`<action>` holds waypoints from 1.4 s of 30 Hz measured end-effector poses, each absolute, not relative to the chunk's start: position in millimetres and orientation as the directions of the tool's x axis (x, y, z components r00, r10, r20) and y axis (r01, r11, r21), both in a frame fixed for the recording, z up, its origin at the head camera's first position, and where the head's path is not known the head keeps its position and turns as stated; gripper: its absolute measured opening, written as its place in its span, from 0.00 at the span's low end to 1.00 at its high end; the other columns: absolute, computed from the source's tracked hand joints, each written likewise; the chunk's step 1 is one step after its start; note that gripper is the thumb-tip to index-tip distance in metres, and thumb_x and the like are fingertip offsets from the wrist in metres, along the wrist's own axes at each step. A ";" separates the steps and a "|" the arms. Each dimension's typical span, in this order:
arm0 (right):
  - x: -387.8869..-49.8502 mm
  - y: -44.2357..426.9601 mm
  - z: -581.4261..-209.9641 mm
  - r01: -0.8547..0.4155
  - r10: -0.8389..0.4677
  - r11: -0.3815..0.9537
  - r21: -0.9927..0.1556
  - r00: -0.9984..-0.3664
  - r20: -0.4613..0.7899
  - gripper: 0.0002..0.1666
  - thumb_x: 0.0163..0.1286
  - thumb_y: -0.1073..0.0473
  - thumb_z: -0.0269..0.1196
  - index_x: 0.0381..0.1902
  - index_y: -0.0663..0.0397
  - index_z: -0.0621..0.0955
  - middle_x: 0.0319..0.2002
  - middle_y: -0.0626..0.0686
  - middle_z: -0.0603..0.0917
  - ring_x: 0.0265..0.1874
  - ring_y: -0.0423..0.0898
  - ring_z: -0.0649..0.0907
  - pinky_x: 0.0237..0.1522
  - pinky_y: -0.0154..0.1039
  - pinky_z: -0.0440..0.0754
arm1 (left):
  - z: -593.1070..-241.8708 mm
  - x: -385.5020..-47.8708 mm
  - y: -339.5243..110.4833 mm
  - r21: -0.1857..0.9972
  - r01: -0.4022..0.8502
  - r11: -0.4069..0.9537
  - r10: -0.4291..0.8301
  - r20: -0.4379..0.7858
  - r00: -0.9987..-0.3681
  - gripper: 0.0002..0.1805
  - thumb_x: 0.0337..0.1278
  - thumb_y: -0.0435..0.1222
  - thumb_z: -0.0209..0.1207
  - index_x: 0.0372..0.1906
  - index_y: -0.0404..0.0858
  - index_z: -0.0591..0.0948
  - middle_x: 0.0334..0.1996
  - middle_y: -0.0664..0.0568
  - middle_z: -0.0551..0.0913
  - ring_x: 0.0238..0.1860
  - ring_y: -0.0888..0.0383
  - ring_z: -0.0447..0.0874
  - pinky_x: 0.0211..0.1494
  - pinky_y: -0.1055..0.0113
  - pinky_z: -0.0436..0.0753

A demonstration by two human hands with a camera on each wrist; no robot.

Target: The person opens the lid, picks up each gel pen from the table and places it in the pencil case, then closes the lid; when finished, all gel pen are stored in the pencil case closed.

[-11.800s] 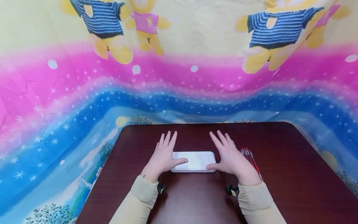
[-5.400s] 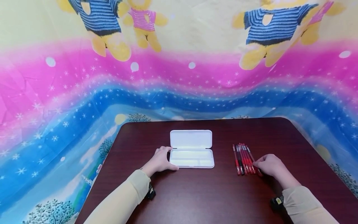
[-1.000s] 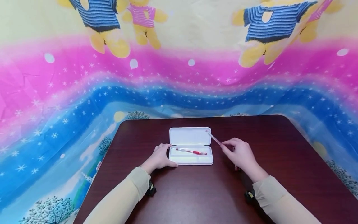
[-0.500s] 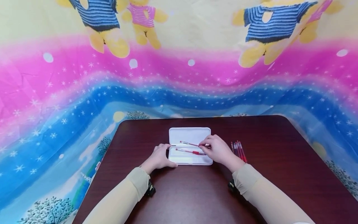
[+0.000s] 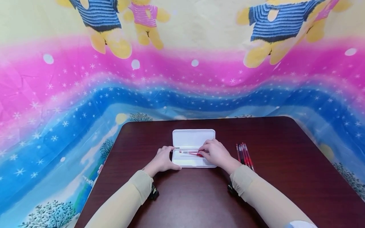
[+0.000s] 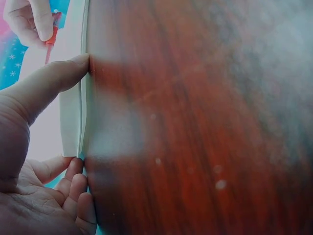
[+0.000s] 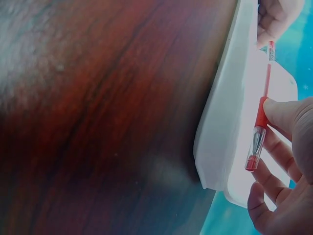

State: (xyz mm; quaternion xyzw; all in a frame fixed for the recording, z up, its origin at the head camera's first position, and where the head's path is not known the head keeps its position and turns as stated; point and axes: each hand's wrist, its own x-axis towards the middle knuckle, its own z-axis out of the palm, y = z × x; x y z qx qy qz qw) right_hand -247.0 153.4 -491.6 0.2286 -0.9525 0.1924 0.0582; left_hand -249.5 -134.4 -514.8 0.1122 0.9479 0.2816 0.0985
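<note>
A white pencil case [image 5: 194,137] stands open on the table, its lid tipped back. My left hand [image 5: 162,162] grips the case's left end; in the left wrist view its thumb [image 6: 58,76] presses the front side, with the other fingers around the end. My right hand [image 5: 219,155] is over the right half of the case, pinching a red gel pen [image 7: 262,111] between thumb and fingers. The pen lies lengthwise at the rear compartment. Another red pen [image 5: 199,155] is inside, partly covered by my right fingers.
Several red and dark pens [image 5: 244,155] lie side by side right of the case, partly behind my right wrist. The dark brown table [image 5: 188,196] has a rounded far edge. A printed cloth [image 5: 182,85] hangs behind it.
My right hand has carried the pen left from beside the case and lowered it to the rear compartment, near the other pen. My left hand has stayed on the case.
</note>
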 end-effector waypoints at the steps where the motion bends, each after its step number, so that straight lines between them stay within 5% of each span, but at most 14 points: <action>1: -247.1 152.8 -491.3 -0.461 -0.415 0.822 -0.335 -0.887 0.202 0.06 0.74 0.53 0.75 0.45 0.42 0.96 0.43 0.48 0.92 0.47 0.50 0.83 0.67 0.58 0.81 | -514.4 -249.5 -134.4 0.559 0.154 0.815 0.267 -0.125 -0.956 0.59 0.40 0.55 0.87 0.78 0.39 0.73 0.73 0.40 0.76 0.74 0.41 0.69 0.77 0.47 0.77; 6: -248.6 150.7 -491.5 -0.456 -0.416 0.831 -0.318 -0.890 0.190 0.06 0.73 0.53 0.76 0.45 0.42 0.96 0.43 0.48 0.92 0.46 0.50 0.82 0.53 0.50 0.81 | -513.0 -249.7 -134.5 0.567 0.146 0.811 0.262 -0.127 -0.957 0.59 0.40 0.55 0.87 0.78 0.39 0.73 0.73 0.40 0.76 0.74 0.42 0.69 0.77 0.47 0.77; 23: -250.2 152.2 -497.9 -0.420 -0.394 0.837 -0.350 -0.907 0.146 0.07 0.73 0.53 0.76 0.45 0.44 0.96 0.41 0.48 0.92 0.43 0.48 0.84 0.53 0.50 0.85 | -515.2 -251.3 -134.8 0.558 0.146 0.817 0.258 -0.126 -0.958 0.59 0.40 0.55 0.87 0.78 0.39 0.73 0.74 0.41 0.76 0.73 0.43 0.70 0.77 0.48 0.77; 31: -234.8 183.2 -490.5 -0.293 -0.253 0.847 -0.443 -0.956 0.149 0.14 0.76 0.49 0.73 0.52 0.49 0.93 0.48 0.53 0.92 0.51 0.54 0.88 0.61 0.58 0.86 | -514.1 -249.0 -135.1 0.559 0.141 0.817 0.256 -0.133 -0.957 0.59 0.40 0.56 0.87 0.78 0.39 0.73 0.74 0.40 0.76 0.72 0.43 0.70 0.76 0.47 0.78; 36: -218.6 225.4 -489.5 -0.176 -0.101 0.863 -0.474 -0.978 0.180 0.19 0.78 0.48 0.70 0.57 0.52 0.91 0.55 0.61 0.92 0.53 0.65 0.90 0.69 0.69 0.79 | -513.4 -249.4 -134.4 0.562 0.143 0.815 0.258 -0.131 -0.957 0.59 0.40 0.56 0.87 0.79 0.39 0.73 0.74 0.40 0.76 0.73 0.43 0.70 0.77 0.47 0.78; 39: -206.4 251.3 -489.6 -0.112 -0.025 0.868 -0.483 -0.983 0.182 0.22 0.78 0.46 0.69 0.59 0.55 0.90 0.57 0.65 0.90 0.53 0.67 0.89 0.66 0.70 0.80 | -512.8 -248.1 -134.0 0.568 0.135 0.812 0.257 -0.139 -0.956 0.60 0.40 0.56 0.87 0.79 0.39 0.73 0.75 0.40 0.75 0.73 0.43 0.69 0.77 0.46 0.78; 42: -193.6 272.6 -488.2 -0.046 0.039 0.872 -0.487 -0.986 0.163 0.26 0.78 0.44 0.69 0.61 0.57 0.89 0.56 0.67 0.89 0.51 0.64 0.88 0.52 0.63 0.86 | -512.6 -246.6 -133.8 0.571 0.128 0.811 0.253 -0.144 -0.957 0.59 0.40 0.56 0.87 0.79 0.39 0.73 0.74 0.41 0.75 0.73 0.43 0.70 0.77 0.46 0.78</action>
